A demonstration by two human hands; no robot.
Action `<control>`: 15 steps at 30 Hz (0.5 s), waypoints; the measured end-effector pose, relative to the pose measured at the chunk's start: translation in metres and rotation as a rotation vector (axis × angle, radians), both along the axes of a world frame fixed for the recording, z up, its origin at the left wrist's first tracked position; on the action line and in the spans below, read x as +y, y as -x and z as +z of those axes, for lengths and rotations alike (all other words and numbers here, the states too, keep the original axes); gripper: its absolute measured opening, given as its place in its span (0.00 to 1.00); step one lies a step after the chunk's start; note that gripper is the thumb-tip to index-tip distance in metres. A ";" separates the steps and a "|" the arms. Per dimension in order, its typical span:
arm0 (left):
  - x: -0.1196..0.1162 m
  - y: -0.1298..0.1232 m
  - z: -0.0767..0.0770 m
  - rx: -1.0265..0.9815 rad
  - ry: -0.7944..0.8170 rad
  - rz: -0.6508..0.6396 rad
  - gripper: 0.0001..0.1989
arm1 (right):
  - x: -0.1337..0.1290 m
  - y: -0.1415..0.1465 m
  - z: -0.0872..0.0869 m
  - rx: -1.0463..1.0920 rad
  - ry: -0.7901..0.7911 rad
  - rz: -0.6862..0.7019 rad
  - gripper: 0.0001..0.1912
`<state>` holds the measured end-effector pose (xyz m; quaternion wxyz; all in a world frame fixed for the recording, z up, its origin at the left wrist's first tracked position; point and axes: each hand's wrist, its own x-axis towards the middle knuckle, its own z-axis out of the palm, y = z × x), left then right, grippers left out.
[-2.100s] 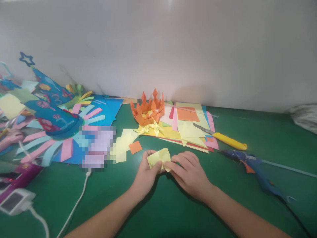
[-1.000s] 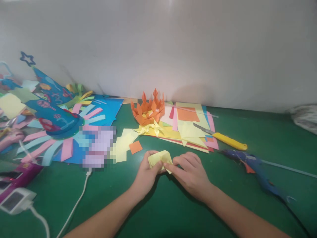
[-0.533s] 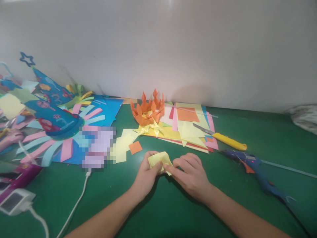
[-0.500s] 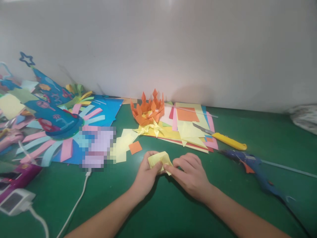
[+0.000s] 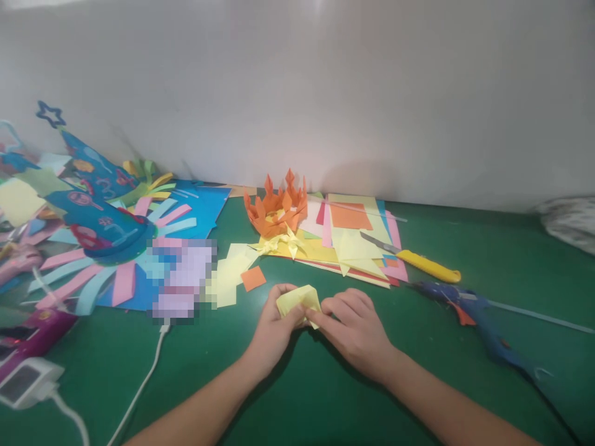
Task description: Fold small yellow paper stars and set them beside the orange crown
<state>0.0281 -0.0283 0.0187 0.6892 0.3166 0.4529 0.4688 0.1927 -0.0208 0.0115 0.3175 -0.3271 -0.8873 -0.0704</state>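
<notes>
Between my two hands is a small piece of pale yellow paper (image 5: 297, 300), partly folded, held just above the green table. My left hand (image 5: 275, 322) grips its left side, thumb on top and fingers behind. My right hand (image 5: 356, 328) pinches its lower right edge, with the other fingers curled in. Both thumbs meet near the paper's lower edge and hide part of the folds. Beyond my hands lie a small orange paper square (image 5: 253, 279), folded yellow paper pieces (image 5: 292, 243) and an orange folded-paper crown (image 5: 276, 214).
A yellow utility knife (image 5: 430, 266) with its blade out rests right of stacked coloured papers (image 5: 357, 248). Nearer is a blue glue gun (image 5: 483, 316) with a stick in it. Decorated blue party hats (image 5: 100, 220) stand left, by a white cable (image 5: 144, 384) and a purple device (image 5: 37, 334).
The paper's right corner has been drawn in slightly between my fingers. Both hands stay in nearly the same place, and the view has shifted a little.
</notes>
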 end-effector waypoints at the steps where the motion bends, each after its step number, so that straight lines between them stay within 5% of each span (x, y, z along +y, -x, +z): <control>1: 0.000 0.000 0.001 0.013 0.000 0.004 0.19 | 0.000 0.000 0.000 0.000 -0.001 0.001 0.08; 15: 0.000 -0.001 -0.003 0.198 -0.059 0.034 0.16 | 0.001 -0.001 0.005 -0.011 -0.029 -0.069 0.04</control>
